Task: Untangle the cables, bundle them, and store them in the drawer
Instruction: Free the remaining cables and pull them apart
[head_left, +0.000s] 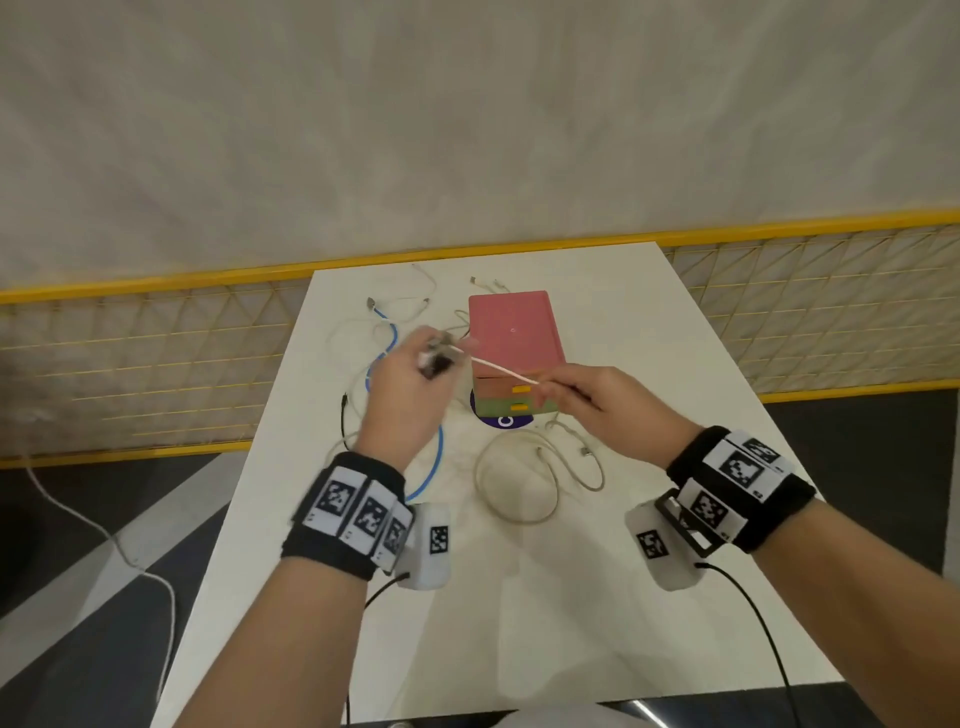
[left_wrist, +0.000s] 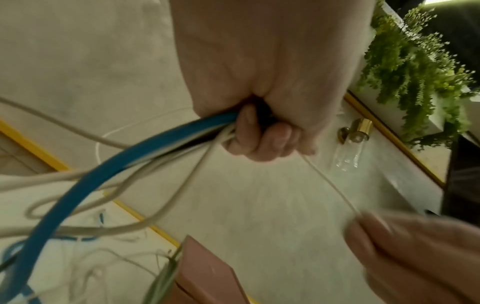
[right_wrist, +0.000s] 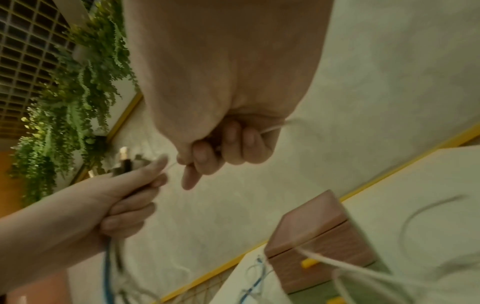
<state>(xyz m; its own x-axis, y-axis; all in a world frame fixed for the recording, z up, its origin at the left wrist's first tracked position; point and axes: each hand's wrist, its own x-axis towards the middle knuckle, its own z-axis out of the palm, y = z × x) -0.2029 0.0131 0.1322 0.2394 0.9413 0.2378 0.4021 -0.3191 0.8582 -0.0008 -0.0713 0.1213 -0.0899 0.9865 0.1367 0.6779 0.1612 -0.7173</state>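
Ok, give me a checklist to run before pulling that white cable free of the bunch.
1. Left hand grips the bunch, blue cable included: ok.
2. Right hand pinches the thin white cable: ok.
3. White cable runs taut between the hands, above the table: ok.
4. White cable free of knots inside the left fist: cannot tell.
5. Drawer box has a drawer open to take bundles: not ok, the drawers look closed.
6. Loose beige cable on the table is already bundled: not ok.
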